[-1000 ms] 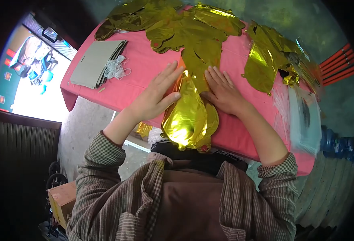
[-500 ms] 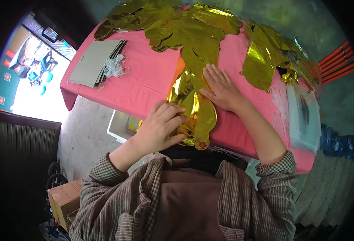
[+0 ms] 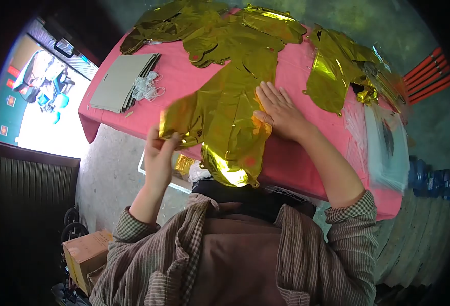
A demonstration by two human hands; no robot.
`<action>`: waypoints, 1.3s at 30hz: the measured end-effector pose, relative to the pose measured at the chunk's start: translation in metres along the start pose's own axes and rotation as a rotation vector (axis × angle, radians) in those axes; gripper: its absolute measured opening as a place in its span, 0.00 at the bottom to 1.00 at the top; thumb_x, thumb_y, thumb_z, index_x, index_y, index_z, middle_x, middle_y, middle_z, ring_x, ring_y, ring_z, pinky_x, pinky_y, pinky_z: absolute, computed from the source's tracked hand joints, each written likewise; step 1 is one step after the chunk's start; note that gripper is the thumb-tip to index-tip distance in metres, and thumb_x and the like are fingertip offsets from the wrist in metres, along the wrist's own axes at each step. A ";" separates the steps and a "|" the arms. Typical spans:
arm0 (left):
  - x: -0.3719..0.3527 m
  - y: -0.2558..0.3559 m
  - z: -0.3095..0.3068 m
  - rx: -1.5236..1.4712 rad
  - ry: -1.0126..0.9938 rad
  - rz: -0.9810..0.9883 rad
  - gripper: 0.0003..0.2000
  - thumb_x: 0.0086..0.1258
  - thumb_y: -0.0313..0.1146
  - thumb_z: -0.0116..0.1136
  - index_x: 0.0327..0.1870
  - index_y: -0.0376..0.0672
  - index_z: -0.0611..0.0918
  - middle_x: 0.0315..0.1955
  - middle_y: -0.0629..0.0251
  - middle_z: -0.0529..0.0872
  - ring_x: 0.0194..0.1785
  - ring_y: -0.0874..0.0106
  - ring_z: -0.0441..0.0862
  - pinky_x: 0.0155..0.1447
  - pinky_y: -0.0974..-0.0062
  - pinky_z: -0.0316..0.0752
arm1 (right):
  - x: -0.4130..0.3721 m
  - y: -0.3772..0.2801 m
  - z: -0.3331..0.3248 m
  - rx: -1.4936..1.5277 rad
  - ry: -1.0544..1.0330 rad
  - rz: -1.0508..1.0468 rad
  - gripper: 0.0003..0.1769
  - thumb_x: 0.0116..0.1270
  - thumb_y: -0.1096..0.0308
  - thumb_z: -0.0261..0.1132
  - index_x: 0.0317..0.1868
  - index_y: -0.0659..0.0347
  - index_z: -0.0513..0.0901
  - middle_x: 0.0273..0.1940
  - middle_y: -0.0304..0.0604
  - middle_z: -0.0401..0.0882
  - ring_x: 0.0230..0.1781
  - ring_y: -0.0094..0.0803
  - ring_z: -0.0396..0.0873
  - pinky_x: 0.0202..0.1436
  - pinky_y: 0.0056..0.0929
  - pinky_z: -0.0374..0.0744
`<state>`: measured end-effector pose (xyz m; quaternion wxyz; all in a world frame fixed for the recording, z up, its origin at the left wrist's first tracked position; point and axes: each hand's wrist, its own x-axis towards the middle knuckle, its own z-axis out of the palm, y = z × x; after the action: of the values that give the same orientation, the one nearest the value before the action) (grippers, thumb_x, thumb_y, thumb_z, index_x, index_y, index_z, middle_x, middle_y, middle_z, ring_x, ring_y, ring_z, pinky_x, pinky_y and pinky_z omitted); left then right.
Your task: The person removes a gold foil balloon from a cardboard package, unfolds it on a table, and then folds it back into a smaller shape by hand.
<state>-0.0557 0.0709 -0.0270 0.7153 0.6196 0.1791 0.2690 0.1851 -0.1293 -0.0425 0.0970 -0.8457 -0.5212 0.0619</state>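
Observation:
A shiny gold foil balloon (image 3: pixel 225 115), flat and uninflated, lies across the near part of the pink-covered table (image 3: pixel 191 81), its lower end hanging over the front edge. At its left edge, my left hand (image 3: pixel 159 155) pinches the foil between thumb and fingers, lifting that side a little. My right hand (image 3: pixel 281 112) rests flat with fingers stretched out, on the balloon's right edge and the cloth beside it. Behind it, more flat gold foil balloons (image 3: pixel 220 38) are heaped at the far edge and touch its upper end.
Grey cardboard sheets (image 3: pixel 120 81) and a tangle of white string (image 3: pixel 147 86) lie at the table's left. On the right are another gold foil pile (image 3: pixel 329 76) and clear plastic bags (image 3: pixel 385 148). A cardboard box (image 3: pixel 87 255) stands on the floor at lower left.
My left hand has moved left and pulled the folded foil outward, so the balloon now spreads wider and flatter. My right hand has stayed in nearly the same place.

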 end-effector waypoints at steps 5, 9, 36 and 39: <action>0.002 0.018 -0.019 0.092 0.152 0.220 0.27 0.62 0.20 0.50 0.65 0.38 0.63 0.59 0.61 0.70 0.65 0.70 0.65 0.66 0.70 0.62 | 0.000 0.000 0.001 -0.003 0.008 -0.004 0.41 0.73 0.39 0.37 0.73 0.63 0.48 0.75 0.52 0.42 0.77 0.40 0.38 0.77 0.41 0.39; -0.004 0.044 0.002 0.582 -0.150 0.455 0.27 0.58 0.30 0.61 0.61 0.41 0.70 0.60 0.58 0.71 0.64 0.64 0.66 0.68 0.63 0.58 | -0.001 0.000 0.001 -0.006 0.009 -0.012 0.42 0.73 0.39 0.37 0.73 0.64 0.48 0.75 0.53 0.42 0.77 0.41 0.38 0.77 0.42 0.39; -0.009 0.029 0.003 1.032 0.005 0.322 0.07 0.59 0.23 0.57 0.39 0.37 0.78 0.32 0.58 0.80 0.27 0.67 0.79 0.33 0.73 0.74 | -0.001 0.000 0.002 -0.013 0.018 -0.016 0.40 0.73 0.42 0.41 0.74 0.63 0.47 0.75 0.52 0.42 0.77 0.40 0.38 0.77 0.41 0.39; 0.003 0.054 0.026 1.055 -0.210 0.542 0.09 0.59 0.27 0.58 0.41 0.40 0.79 0.40 0.58 0.81 0.39 0.62 0.80 0.44 0.66 0.75 | 0.000 0.001 0.003 -0.031 0.011 -0.010 0.41 0.73 0.41 0.42 0.74 0.63 0.47 0.75 0.52 0.42 0.77 0.40 0.38 0.77 0.41 0.39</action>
<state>-0.0469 0.0567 0.0310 0.2311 0.9378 0.0527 0.2538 0.1849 -0.1295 -0.0454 0.0869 -0.8448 -0.5257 0.0486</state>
